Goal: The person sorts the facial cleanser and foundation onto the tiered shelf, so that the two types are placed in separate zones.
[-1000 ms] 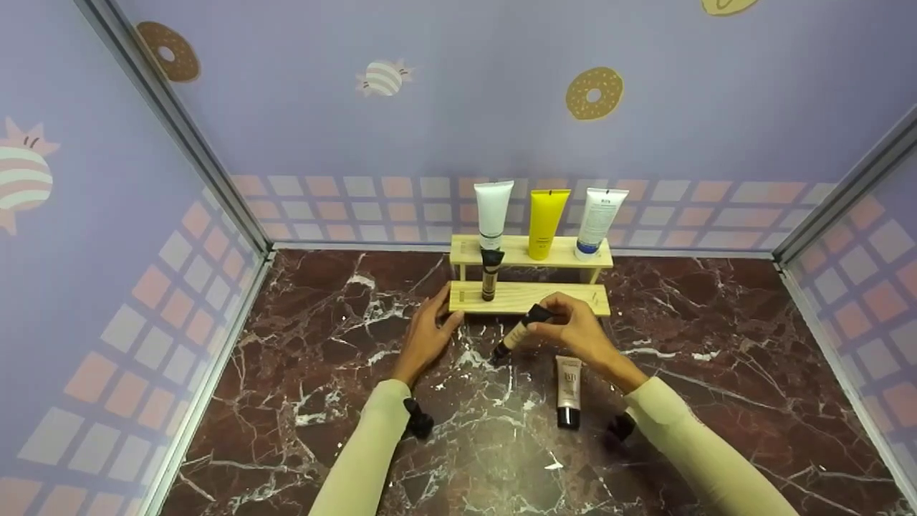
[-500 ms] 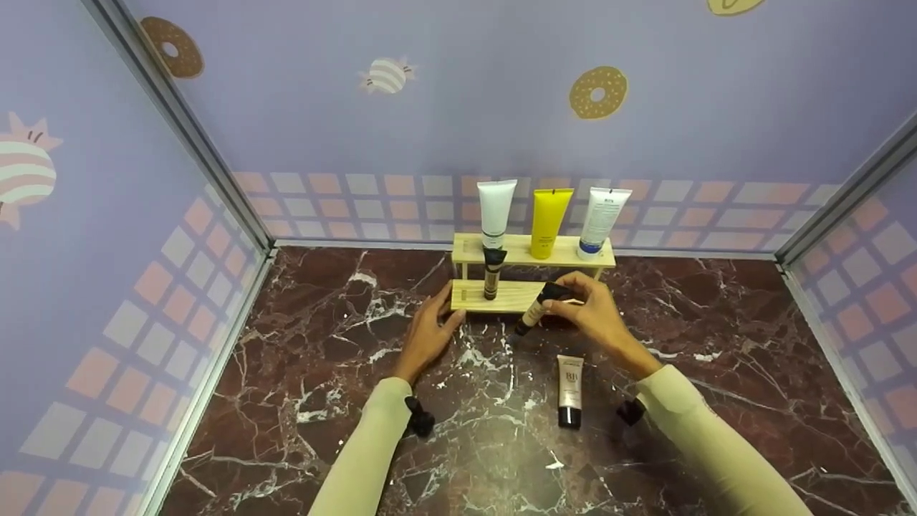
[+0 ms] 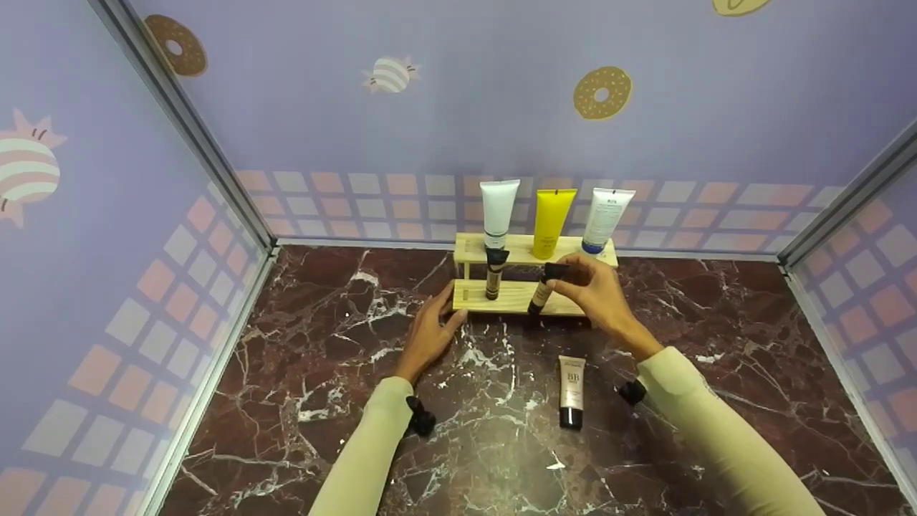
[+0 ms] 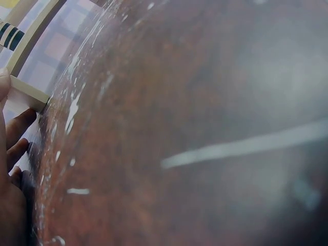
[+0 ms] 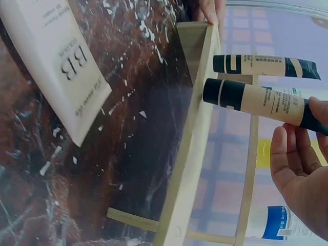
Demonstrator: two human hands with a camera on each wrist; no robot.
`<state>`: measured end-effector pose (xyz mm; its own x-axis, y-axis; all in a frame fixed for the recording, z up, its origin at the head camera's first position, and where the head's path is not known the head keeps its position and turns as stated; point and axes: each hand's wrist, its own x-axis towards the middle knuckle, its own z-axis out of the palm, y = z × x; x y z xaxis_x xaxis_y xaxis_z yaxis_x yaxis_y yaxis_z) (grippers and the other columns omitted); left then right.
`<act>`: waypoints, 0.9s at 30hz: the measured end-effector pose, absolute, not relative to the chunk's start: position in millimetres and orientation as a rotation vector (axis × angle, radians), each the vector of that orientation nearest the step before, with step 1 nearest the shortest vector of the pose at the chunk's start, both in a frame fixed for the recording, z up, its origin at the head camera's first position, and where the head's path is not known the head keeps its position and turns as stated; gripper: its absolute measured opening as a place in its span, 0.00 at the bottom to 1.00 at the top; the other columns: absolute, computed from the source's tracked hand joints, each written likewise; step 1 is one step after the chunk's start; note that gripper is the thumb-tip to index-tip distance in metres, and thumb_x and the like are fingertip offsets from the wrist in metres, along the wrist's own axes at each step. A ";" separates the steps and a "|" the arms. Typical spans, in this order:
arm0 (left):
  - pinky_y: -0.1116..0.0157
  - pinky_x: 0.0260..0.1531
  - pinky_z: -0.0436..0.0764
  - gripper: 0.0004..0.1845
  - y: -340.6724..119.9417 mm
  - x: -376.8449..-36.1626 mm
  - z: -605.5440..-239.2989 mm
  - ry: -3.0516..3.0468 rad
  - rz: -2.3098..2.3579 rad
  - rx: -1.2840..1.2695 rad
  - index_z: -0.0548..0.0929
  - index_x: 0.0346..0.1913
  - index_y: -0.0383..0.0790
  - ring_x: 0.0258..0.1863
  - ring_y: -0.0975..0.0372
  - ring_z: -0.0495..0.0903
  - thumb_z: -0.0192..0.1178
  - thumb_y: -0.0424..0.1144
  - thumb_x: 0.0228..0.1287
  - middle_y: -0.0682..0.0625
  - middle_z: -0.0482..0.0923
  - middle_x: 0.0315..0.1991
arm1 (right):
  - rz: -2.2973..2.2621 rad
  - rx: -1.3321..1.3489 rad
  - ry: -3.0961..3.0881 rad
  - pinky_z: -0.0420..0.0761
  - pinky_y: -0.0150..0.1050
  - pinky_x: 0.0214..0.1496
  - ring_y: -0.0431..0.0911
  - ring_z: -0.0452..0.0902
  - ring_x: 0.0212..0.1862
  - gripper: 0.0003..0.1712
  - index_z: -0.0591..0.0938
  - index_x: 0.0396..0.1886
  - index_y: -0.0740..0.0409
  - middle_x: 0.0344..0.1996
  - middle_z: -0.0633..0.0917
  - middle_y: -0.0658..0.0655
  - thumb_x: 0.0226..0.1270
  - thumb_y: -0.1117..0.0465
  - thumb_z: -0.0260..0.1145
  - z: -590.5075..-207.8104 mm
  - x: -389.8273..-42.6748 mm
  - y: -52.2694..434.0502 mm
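Marble counter point(image 3: 286, 373), rack point(image 3: 501, 297), held tube point(image 3: 541, 292)

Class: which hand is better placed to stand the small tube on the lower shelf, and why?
The right hand: it already pinches the tube, cap down over the lower shelf. The left hand only touches the shelf's left end.
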<state>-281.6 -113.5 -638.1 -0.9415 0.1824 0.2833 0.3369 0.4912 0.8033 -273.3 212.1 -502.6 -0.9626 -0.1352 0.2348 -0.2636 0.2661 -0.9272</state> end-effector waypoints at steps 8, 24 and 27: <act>0.39 0.85 0.57 0.40 -113.0 -280.1 -637.3 -2.604 -1.419 -0.374 0.66 0.87 0.42 0.78 0.41 0.73 0.65 0.53 0.82 0.36 0.83 0.69 | 1.741 0.339 -2.443 0.87 0.30 0.55 0.45 0.89 0.47 0.17 0.87 0.54 0.70 0.49 0.92 0.67 0.68 0.69 0.80 -499.4 -283.6 207.8; 0.45 0.87 0.55 0.40 -113.4 -280.3 -637.2 -2.591 -1.389 -0.416 0.65 0.87 0.38 0.70 0.45 0.82 0.65 0.51 0.83 0.37 0.84 0.68 | 1.716 0.347 -2.405 0.89 0.30 0.51 0.54 0.89 0.49 0.17 0.88 0.55 0.70 0.46 0.91 0.68 0.68 0.73 0.78 -498.9 -296.3 207.3; 0.46 0.87 0.54 0.40 -114.4 -281.4 -639.2 -2.583 -1.397 -0.436 0.65 0.87 0.36 0.68 0.46 0.84 0.65 0.49 0.83 0.36 0.84 0.68 | 1.694 0.368 -2.402 0.88 0.29 0.53 0.50 0.87 0.49 0.17 0.88 0.55 0.72 0.47 0.91 0.69 0.69 0.73 0.78 -499.8 -297.3 206.5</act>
<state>-281.4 -114.4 -639.2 -0.9422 0.1726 0.2873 0.3349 0.5177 0.7873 -297.3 206.5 -499.8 -0.9533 -0.0983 0.2855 -0.3019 0.3204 -0.8979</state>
